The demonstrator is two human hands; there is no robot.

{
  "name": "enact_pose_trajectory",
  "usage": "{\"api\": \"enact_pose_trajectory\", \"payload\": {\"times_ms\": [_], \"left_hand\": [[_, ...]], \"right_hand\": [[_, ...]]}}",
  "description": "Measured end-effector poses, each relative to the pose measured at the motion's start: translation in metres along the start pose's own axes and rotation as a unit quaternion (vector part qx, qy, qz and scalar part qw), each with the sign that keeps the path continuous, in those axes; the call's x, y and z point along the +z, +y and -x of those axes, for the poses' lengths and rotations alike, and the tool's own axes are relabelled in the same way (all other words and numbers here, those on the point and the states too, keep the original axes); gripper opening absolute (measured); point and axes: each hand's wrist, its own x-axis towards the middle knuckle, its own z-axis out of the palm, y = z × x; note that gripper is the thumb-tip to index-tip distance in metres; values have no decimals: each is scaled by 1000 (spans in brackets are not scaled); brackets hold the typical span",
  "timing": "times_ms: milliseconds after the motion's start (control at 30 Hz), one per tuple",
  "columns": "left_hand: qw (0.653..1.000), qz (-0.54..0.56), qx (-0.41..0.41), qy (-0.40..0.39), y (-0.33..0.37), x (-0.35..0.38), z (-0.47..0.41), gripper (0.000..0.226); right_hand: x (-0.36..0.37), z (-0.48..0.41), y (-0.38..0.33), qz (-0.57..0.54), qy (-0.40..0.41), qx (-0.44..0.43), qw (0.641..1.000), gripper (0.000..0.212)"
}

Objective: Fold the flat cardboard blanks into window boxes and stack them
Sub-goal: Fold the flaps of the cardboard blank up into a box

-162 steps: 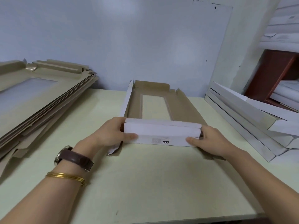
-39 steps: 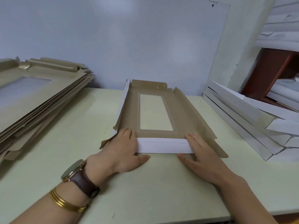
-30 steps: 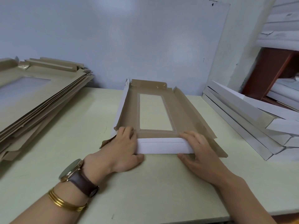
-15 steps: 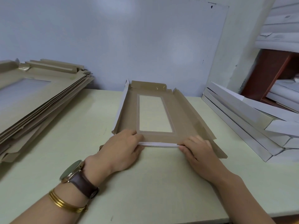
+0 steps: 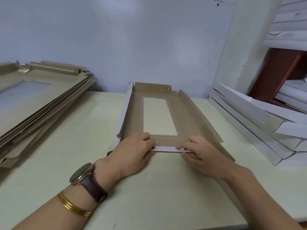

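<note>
You are gripping the near flap of the cardboard blank with both hands. Your left hand is curling its fingers over the flap's left corner. Your right hand is pinching the right corner, with its fingertips lying on the white strip.

The blank is lying brown side up in the middle of the table, running lengthwise away from you, and its far end is sitting near the wall. A pile of flat blanks is resting well apart on your left and a stack of folded boxes near on your right, with tabletop showing between each and the blank.

The blank's long side flaps are standing partly raised, and the left one is showing white outside. A clear rectangular window is sitting in its centre panel.
</note>
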Motion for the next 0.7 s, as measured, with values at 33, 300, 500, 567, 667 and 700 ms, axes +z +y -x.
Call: {"api": "enact_pose_trajectory", "payload": {"times_ms": [33, 300, 500, 567, 667, 700], "left_hand": [[1000, 3, 9, 2, 1, 1, -1, 25], [999, -8, -16, -28, 3, 3, -4, 28], [997, -2, -77, 10, 3, 2, -6, 14], [996, -15, -77, 29, 3, 4, -7, 22], [995, -60, -73, 21, 3, 6, -9, 36], [995, -67, -78, 15, 3, 7, -10, 39]], "right_hand": [[0, -2, -3, 5, -7, -7, 1000, 21], [9, -24, -29, 28, -46, -33, 998, 21], [4, -23, -25, 30, -20, 30, 999, 17], [9, -24, -26, 74, -3, 22, 997, 23], [18, -27, -29, 125, 24, 21, 992, 35], [20, -29, -29, 132, 25, 28, 991, 36]]}}
